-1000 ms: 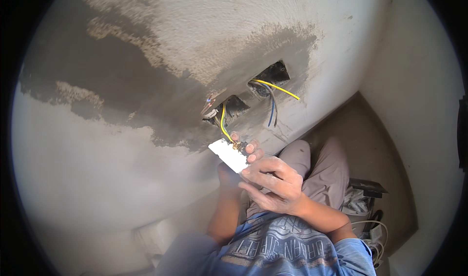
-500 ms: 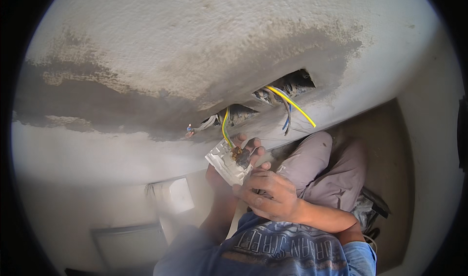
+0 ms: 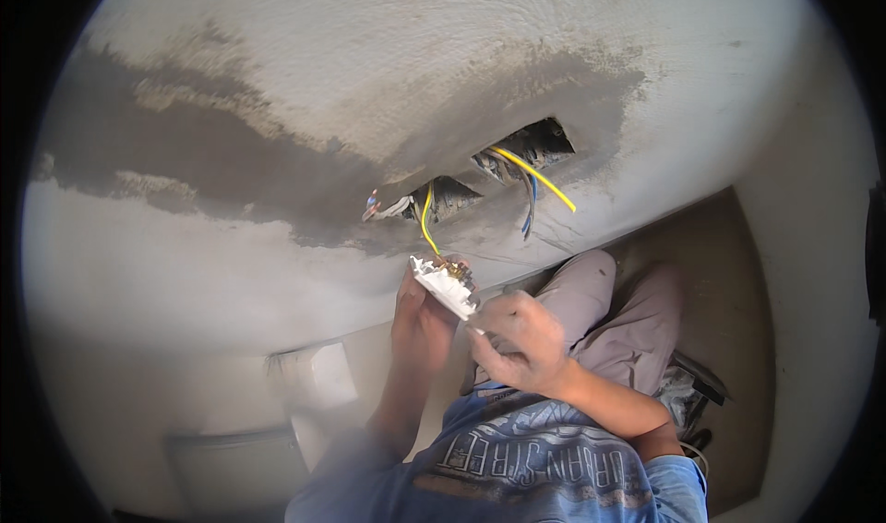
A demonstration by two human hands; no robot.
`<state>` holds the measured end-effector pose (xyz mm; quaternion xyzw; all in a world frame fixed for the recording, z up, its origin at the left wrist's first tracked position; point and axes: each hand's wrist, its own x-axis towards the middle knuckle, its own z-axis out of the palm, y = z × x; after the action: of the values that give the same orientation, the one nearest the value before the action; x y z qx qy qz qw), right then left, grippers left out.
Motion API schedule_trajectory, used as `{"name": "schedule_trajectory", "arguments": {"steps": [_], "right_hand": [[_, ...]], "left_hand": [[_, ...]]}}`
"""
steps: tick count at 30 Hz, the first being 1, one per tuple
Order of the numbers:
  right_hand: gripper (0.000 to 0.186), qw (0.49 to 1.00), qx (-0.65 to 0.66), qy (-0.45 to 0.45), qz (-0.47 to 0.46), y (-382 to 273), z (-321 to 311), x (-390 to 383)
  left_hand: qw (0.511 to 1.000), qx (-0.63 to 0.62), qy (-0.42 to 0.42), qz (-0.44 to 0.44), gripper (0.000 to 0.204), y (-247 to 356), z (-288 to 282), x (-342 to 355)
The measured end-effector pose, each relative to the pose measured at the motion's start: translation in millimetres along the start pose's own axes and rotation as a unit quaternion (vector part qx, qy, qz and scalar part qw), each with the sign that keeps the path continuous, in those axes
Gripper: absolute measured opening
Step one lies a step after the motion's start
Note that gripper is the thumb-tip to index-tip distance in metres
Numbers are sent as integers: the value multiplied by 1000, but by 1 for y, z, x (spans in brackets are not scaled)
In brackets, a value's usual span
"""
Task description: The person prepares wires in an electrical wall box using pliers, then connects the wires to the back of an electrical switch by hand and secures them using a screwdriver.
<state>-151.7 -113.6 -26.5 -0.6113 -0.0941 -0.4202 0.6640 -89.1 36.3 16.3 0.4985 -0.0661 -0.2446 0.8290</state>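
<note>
My left hand [image 3: 420, 315] is closed round a white wall socket [image 3: 445, 288], holding it tilted just below the wall opening. Brass-coloured and dark parts show on the socket's back. A yellow-green wire [image 3: 426, 223] runs from the left wall box [image 3: 452, 197] down to those parts. My right hand [image 3: 521, 338] is at the socket's lower right corner, its fingers curled and thumb and forefinger drawn together. It is slightly blurred, and what lies between the fingertips is too small to make out.
Right of the first box, another wall box [image 3: 544, 143] has yellow, blue and grey wires [image 3: 533, 174] hanging out. Grey wires with bare copper ends [image 3: 372, 206] stick out at the left. My bent legs [image 3: 591, 292] are close under the wall. A white box [image 3: 332, 375] stands lower left.
The socket has turned so its white edge shows more, and my left fingers are now mostly behind it. My right hand has shifted slightly up at its lower corner. The view has moved a little.
</note>
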Motion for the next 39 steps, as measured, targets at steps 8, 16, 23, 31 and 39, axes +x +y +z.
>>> {"name": "schedule_trajectory", "arguments": {"steps": [8, 16, 23, 31, 39], "right_hand": [[25, 998, -40, 30, 39, -6, -15, -34], [16, 946, 40, 107, 304, -35, -91, -106], [19, 872, -137, 170, 438, -41, -90, -285], [22, 750, -395, 372, 378, -48, -62, -349], [53, 447, -513, 236, 694, -32, -65, -619]], "left_hand": [[995, 26, -65, -76, 43, -32, 0, 1], [904, 343, -248, -56, 45, -105, -21, -36], [711, 644, -187, 212, 17, -9, -80, 23], [542, 687, -189, 445, 28, 64, -3, 95], [455, 710, -325, 429, 27, 79, 7, 126]]}}
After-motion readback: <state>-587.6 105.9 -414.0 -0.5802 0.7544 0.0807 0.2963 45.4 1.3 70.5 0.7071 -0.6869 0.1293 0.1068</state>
